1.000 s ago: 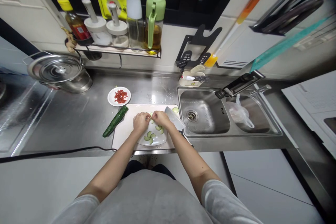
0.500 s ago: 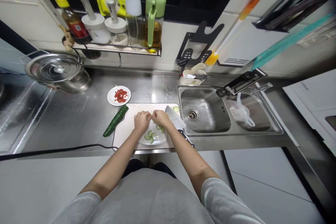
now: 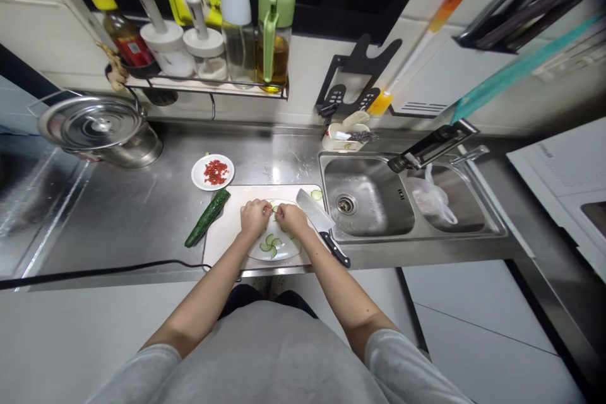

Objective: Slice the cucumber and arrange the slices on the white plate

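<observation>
Both hands work over the far part of a pale plate [image 3: 288, 254] on a white cutting board [image 3: 218, 235]. My left hand [image 3: 254, 217] is closed, fingertips at the plate's far left; what it pinches is too small to make out. Close beside it, my right hand [image 3: 292, 219] pinches a thin green cucumber slice [image 3: 275, 209]. Several half-moon cucumber slices [image 3: 270, 243] lie fanned in a curl near the plate's middle. A cleaver-like knife [image 3: 314, 209] rests at the board's right, its black handle [image 3: 334, 249] towards me. One round slice [image 3: 316, 194] lies at the top right corner.
Left of the board lie a cucumber piece [image 3: 207, 218] and a small white plate [image 3: 195, 175] with chopped red bits [image 3: 216, 172]. A black cable [image 3: 156, 263] runs along the counter front. At right is a double sink [image 3: 369, 199]; a lidded steel pot [image 3: 127, 148] stands far left.
My hands have drawn slightly apart from where their fingertips met, and a cucumber slice shows between them. The knife handle is more visible. The whole view has shifted a little.
</observation>
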Tool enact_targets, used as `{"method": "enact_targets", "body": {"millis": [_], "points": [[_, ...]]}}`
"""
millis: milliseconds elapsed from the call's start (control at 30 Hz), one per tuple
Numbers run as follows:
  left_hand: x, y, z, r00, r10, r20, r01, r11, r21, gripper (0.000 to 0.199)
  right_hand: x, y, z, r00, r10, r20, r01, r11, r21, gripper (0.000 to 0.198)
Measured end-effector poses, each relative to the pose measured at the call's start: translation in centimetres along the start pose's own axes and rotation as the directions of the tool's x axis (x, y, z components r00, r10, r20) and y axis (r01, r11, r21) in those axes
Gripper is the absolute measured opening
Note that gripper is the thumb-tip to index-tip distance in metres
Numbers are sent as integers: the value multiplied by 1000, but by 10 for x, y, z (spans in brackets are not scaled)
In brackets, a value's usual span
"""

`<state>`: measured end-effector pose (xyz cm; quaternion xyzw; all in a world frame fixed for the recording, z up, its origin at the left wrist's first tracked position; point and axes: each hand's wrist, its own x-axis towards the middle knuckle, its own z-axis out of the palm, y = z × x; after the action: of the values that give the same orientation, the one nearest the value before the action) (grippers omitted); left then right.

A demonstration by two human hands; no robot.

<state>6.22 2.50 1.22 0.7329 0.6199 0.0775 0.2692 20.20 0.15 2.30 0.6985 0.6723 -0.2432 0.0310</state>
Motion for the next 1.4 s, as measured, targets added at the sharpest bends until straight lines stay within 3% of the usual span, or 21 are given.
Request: {"method": "enact_targets", "body": {"millis": [1400], "points": [[-2,-3,-1,1000,7,-23,-7,1000,-21,21,-3,-8,-5,992,128,0,-128,991,49,28]]}}
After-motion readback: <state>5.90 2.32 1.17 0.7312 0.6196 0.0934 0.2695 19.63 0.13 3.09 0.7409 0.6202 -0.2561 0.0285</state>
